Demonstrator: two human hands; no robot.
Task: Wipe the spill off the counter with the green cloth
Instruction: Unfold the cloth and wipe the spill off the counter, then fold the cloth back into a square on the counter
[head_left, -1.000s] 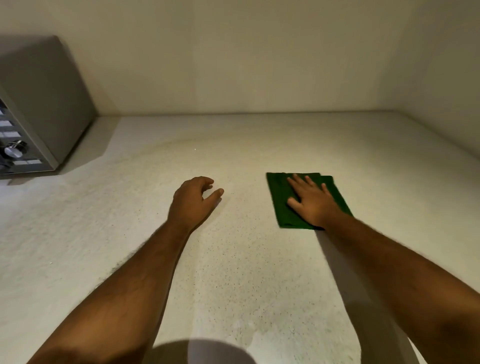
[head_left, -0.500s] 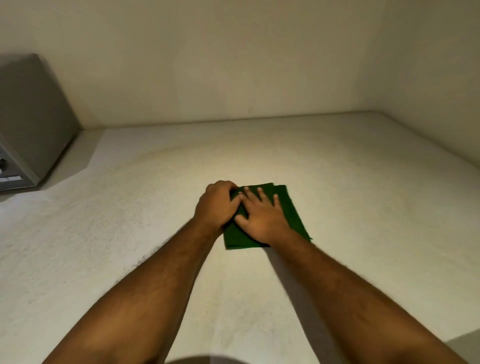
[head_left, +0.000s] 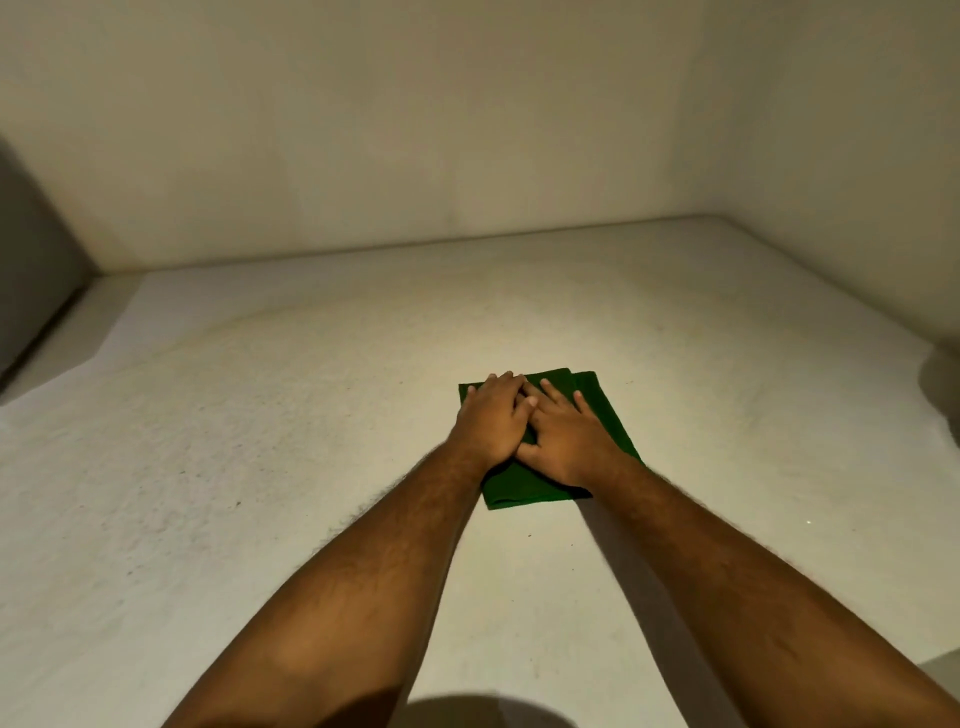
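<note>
A folded dark green cloth (head_left: 527, 488) lies flat on the pale speckled counter (head_left: 260, 441), a little right of centre. My left hand (head_left: 491, 421) presses palm-down on the cloth's left half. My right hand (head_left: 566, 439) presses flat on its right half, and the left hand's fingers overlap the right hand's index side. Both forearms reach in from the bottom edge. I cannot make out a distinct wet spill; only faint dark specks show on the counter to the left of the cloth.
A grey appliance (head_left: 31, 270) stands at the far left edge against the back wall (head_left: 467, 156). A side wall (head_left: 857, 208) closes the counter on the right. A dark shadow (head_left: 943, 384) falls at the right edge.
My left hand has come over from the bare counter onto the cloth and now lies flat beside my right hand. The cloth slid left, then stayed. The view has shifted right, hiding most of the appliance.
</note>
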